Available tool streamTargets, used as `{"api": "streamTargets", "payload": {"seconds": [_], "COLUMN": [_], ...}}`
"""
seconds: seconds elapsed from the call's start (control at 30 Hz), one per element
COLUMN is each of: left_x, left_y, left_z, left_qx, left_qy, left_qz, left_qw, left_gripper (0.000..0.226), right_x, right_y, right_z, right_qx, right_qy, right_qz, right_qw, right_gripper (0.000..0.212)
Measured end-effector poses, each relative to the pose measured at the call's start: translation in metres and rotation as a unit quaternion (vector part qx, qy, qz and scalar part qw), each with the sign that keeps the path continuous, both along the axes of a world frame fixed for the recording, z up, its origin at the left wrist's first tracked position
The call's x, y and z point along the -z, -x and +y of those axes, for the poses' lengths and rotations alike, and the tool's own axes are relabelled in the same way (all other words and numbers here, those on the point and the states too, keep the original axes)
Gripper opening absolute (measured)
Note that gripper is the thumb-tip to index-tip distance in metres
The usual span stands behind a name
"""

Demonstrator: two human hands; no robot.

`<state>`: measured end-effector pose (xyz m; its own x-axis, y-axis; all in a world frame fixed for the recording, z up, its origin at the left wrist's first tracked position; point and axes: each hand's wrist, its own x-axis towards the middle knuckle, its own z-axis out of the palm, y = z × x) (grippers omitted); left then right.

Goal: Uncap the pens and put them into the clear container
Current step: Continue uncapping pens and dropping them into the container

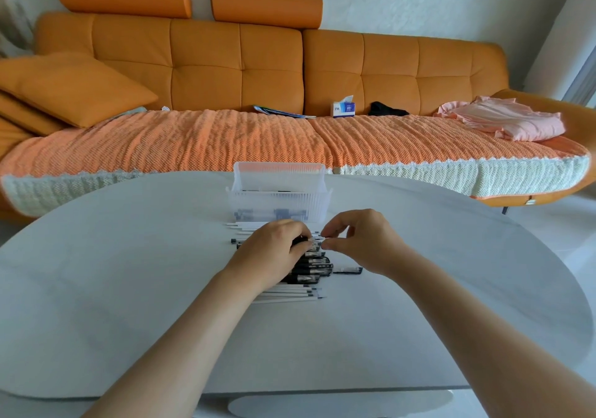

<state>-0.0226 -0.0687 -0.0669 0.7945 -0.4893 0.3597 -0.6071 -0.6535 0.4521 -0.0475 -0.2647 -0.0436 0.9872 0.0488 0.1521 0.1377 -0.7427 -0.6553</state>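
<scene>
Pens (311, 269) lie in a pile just in front of the clear container (279, 198) on the counter (129, 288). A few dark ones sit inside it already; most are left. My left grip (274, 250) is curled round one pen (315, 240), and my right grip (358, 240) pinches its end.

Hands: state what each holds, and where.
Left hand grips one pen by its barrel; right hand pinches that pen's tip end, cap or bare tip unclear.
</scene>
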Motion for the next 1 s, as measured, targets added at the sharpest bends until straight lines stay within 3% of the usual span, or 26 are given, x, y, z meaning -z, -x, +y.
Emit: {"api": "streamTargets", "payload": {"seconds": [0.3, 0.5, 0.77, 1.0], "left_x": [-0.001, -0.002, -0.005, -0.008], "left_y": [0.002, 0.001, 0.005, 0.006], "left_z": [-0.005, -0.003, -0.004, -0.003], "left_qx": [0.01, 0.0, -0.006, -0.009], "left_qy": [-0.002, 0.026, 0.027, 0.014], "left_qz": [0.059, 0.065, 0.059, 0.024], "left_qw": [0.998, 0.998, 0.998, 1.0], "left_gripper": [0.025, 0.008, 0.005, 0.004], "right_x": [0.004, 0.004, 0.0, -0.001], "right_y": [0.001, 0.001, 0.01, 0.009], "right_z": [0.003, 0.001, 0.001, -0.005], "right_qx": [-0.025, -0.011, -0.014, -0.032], "right_qy": [0.008, -0.011, -0.005, 0.034], "right_qz": [0.005, 0.0, -0.008, 0.029], "right_qw": [1.0, 1.0, 1.0, 0.998], "right_gripper": [0.008, 0.017, 0.005, 0.028]}}
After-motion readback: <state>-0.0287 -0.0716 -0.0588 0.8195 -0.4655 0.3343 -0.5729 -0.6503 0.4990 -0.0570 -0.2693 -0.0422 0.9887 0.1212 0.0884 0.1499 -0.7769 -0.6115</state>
